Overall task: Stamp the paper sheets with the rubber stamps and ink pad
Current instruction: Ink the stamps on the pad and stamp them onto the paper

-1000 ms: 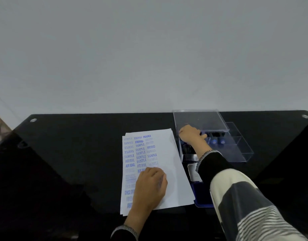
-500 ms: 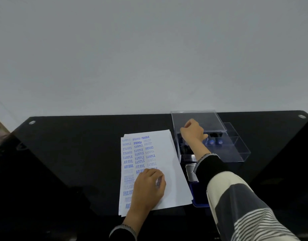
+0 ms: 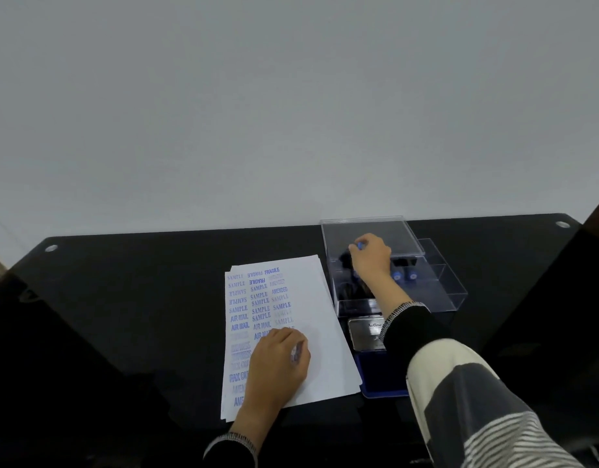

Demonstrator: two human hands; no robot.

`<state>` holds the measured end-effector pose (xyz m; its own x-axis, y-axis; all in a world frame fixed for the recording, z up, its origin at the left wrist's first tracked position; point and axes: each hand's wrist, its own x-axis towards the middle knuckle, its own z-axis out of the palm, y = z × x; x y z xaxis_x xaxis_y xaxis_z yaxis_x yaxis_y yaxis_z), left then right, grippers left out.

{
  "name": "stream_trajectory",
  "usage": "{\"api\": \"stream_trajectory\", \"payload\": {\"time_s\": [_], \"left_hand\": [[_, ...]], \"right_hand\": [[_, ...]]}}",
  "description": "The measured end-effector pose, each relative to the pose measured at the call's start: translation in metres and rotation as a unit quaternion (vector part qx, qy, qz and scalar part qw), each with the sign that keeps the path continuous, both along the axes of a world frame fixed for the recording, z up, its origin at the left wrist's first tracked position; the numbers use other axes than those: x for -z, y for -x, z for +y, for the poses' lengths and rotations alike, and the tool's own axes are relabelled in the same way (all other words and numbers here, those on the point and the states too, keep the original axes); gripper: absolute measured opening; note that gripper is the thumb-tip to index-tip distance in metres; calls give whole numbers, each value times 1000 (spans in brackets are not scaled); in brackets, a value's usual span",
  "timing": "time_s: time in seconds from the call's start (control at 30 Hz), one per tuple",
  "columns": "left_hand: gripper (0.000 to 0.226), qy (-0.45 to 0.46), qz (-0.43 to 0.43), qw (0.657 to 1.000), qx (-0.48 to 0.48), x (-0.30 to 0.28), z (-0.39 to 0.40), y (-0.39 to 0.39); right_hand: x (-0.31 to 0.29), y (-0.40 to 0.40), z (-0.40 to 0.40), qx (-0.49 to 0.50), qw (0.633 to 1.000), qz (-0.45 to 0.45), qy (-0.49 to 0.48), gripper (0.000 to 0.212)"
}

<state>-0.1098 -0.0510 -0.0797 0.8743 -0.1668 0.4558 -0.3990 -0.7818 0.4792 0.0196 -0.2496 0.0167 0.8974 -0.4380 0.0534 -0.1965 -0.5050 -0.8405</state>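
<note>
On the black table (image 3: 122, 298), my left hand (image 3: 279, 359) rests on the paper sheets (image 3: 311, 332) at lower centre, fingers loosely curled over the blue stamped words. Right of them lies the open ink pad (image 3: 375, 380). Above it, my right hand (image 3: 370, 256) reaches into the clear box (image 3: 443, 285), fingers pinching a blue-tipped rubber stamp (image 3: 360, 245).

black table (image 3: 129, 298) — on it: paper sheets (image 3: 320, 332) | clear box (image 3: 436, 282) | ink pad (image 3: 379, 376)
</note>
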Motion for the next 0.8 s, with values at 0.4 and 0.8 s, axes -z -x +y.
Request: {"api": "stream_trajectory", "payload": {"time_s": [0.4, 0.8], "left_hand": [[6, -203, 35, 978, -34, -23, -20, 6], [57, -127, 175, 966, 143, -7, -37, 34]], "right_hand": [[5, 128, -36, 19, 959, -50, -280, 25], [47, 200, -36, 58, 982, -95, -154, 18]]}}
